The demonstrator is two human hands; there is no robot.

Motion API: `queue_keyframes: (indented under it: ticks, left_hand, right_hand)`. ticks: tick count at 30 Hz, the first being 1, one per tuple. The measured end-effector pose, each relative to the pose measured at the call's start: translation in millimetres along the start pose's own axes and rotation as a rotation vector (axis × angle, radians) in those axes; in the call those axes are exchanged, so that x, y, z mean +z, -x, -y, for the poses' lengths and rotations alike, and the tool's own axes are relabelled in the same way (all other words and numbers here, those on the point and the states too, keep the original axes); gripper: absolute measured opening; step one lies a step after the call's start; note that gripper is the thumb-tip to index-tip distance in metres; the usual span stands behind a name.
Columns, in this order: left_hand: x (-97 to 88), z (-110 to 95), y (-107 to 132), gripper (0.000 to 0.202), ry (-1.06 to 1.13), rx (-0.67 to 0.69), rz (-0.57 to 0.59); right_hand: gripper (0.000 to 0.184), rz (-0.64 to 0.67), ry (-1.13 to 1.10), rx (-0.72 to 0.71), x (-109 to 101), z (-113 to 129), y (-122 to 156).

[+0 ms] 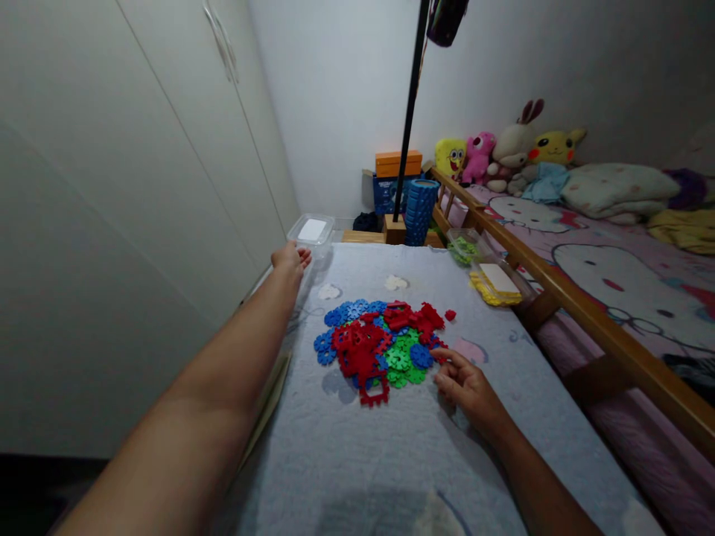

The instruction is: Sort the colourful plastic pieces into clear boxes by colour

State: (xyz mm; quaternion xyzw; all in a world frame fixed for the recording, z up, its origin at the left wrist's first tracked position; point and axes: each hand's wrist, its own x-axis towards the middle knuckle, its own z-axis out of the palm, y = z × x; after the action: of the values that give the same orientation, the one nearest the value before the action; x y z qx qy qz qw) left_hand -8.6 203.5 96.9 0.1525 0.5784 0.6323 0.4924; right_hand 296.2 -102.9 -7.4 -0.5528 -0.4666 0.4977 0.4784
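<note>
My left hand [290,257] is stretched far forward, at the near side of a clear plastic box [313,229] with a white label on its top. Its fingers are loosely bent and apart; whether they touch the box is hard to see. At the right edge of a heap of toothed plastic pieces, my right hand [459,380] hovers with thumb and forefinger apart and nothing between them. Nearest to it is a blue gear-shaped piece [421,356]. The heap mixes red pieces [360,346], green pieces [398,359] and blue pieces [337,316], some of them square frames.
On the table's right side stand a clear box of green pieces [465,249] and a box of yellow pieces [497,285]. A small red piece [450,316] lies apart. A wooden bed rail [536,279] borders the right, a white wardrobe [167,186] the left. A black pole [410,112] rises behind.
</note>
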Motion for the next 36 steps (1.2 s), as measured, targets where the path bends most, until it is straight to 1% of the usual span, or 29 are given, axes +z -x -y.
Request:
queue_keyframes:
  ticks: [3, 5, 7, 8, 9, 10, 12, 14, 16, 18, 20, 24, 27, 29, 32, 34, 36]
  left_hand:
    - [-8.4, 14, 34, 0.016, 0.001, -0.018, 0.067]
    - [-16.9, 30, 63, 0.014, -0.053, -0.019, 0.218]
    - [-28.2, 48, 92, 0.014, -0.138, 0.031, 0.365]
    - [-34.6, 57, 107, 0.015, -0.191, 0.063, 0.44]
    - [-41.3, 65, 120, 0.017, -0.251, 0.098, 0.502]
    - [-48.0, 73, 132, 0.018, -0.3, 0.143, 0.569]
    - [-60.6, 86, 154, 0.017, -0.381, 0.257, 0.673]
    - [-71.0, 96, 171, 0.015, -0.473, 0.339, 0.745]
    - [-78.6, 104, 184, 0.013, -0.538, 0.403, 0.778]
    - [-83.9, 110, 194, 0.012, -0.571, 0.454, 0.788]
    - [-87.8, 115, 200, 0.01, -0.603, 0.513, 0.774]
    - [-94.0, 122, 206, 0.01, -0.645, 0.667, 0.718]
    - [-98.1, 124, 207, 0.01, -0.662, 0.775, 0.697]
    - [-100.7, 126, 207, 0.009, -0.689, 0.853, 0.674]
    - [-103.9, 127, 206, 0.01, -0.755, 0.983, 0.617]
    - [-105.5, 127, 203, 0.008, -0.819, 1.062, 0.554]
    - [-106.5, 128, 199, 0.014, -0.896, 1.104, 0.484]
  right_hand:
    - [0.053, -0.007, 0.001, 0.016, 2, 2, -1]
    - [0.052, 0.017, 0.016, 0.038, 2, 4, -3]
    - [0.05, 0.04, 0.079, 0.052, -4, 7, -7]
    - [0.048, 0.029, 0.138, 0.044, -10, 10, -10]
    - [0.045, -0.014, 0.218, 0.014, -18, 13, -16]
    - [0.041, -0.096, 0.321, -0.042, -29, 17, -23]
    - [0.034, -0.323, 0.508, -0.174, -58, 25, -41]
    - [0.027, -0.523, 0.708, -0.287, -89, 32, -63]
    - [0.023, -0.672, 0.91, -0.321, -116, 36, -84]
    - [0.022, -0.724, 1.041, -0.302, -133, 37, -101]
    - [0.02, -0.724, 1.121, -0.265, -140, 37, -112]
    - [0.018, -0.686, 1.266, -0.168, -137, 37, -122]
    - [0.016, -0.656, 1.316, -0.158, -138, 40, -127]
    - [0.014, -0.631, 1.336, -0.184, -141, 41, -129]
    - [0.017, -0.579, 1.364, -0.228, -142, 41, -127]
    - [0.017, -0.548, 1.373, -0.242, -139, 41, -120]
    - [0.019, -0.504, 1.379, -0.266, -132, 39, -109]
